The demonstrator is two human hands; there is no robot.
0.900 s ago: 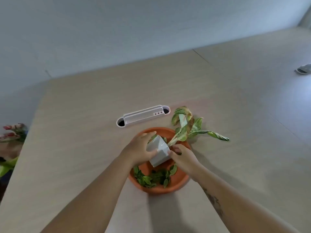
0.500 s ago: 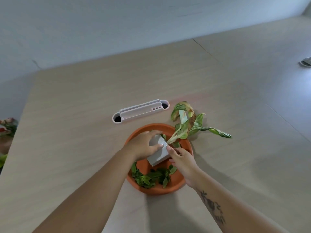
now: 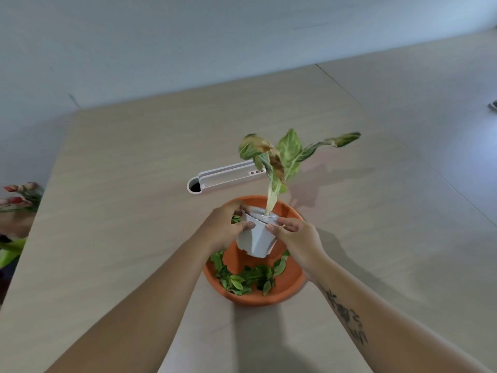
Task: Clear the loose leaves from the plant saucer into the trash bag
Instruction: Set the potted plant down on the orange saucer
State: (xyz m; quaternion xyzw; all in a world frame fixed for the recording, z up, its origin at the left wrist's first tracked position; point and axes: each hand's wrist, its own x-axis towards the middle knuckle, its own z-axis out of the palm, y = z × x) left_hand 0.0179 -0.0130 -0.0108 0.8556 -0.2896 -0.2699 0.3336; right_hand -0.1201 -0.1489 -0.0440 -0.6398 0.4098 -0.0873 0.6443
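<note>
1. Your left hand (image 3: 226, 227) and right hand (image 3: 298, 238) both grip the small white faceted plant pot (image 3: 255, 238) near its rim, one on each side, fingers wrapped around its upper wall.
2. That pot sits tilted above the round terracotta-orange plastic saucer (image 3: 290, 292); whether its base rests on the saucer floor or is lifted clear, you cannot tell from this view.
3. Its wilted plant with variegated green, yellowing leaves (image 3: 285, 154) leans up and away from the saucer, toward the white slotted plastic holder (image 3: 228, 176) lying beyond the saucer on the pale wooden surface (image 3: 121, 224).
4. The loose small dark green leaves (image 3: 244, 278) lie heaped in the near part of the saucer, just below the pot.
5. Judge those leaves as very light, soft and limp: they will likely cling to the saucer or flutter off, so pinch them in bunches or tip the saucer rather than picking singly.
6. The saucer looks stiff and light; take it by its rim at opposite sides once the pot is set aside.
7. No trash bag is visible near the saucer.
8. Beside the surface, far left of the saucer, some red-tipped flowers (image 3: 18, 197) show, blurred.
</note>
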